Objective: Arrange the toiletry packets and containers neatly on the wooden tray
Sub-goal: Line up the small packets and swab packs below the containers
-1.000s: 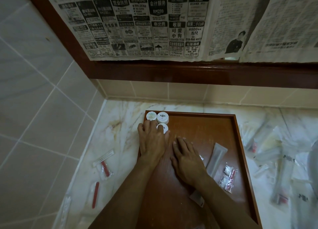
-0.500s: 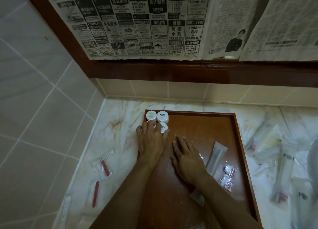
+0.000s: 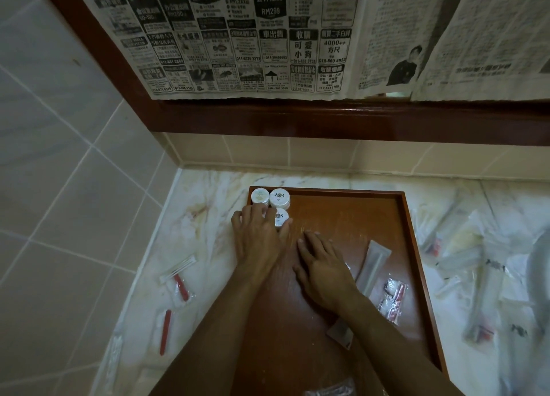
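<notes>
My left hand curls its fingers over the near pair of small round white lidded containers, thumb against the right one; three containers show in the far left corner of the brown wooden tray. My right hand lies flat, fingers straight, on the tray floor. Two packets lie right of it: a long clear sachet and a red-and-white packet.

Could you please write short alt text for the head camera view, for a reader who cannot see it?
A person's left hand rests against three round white containers clustered in the far-left corner of a wooden tray, while the right hand lies flat on the tray floor. Clear toiletry packets lie on the tray and the marble counter.
</notes>
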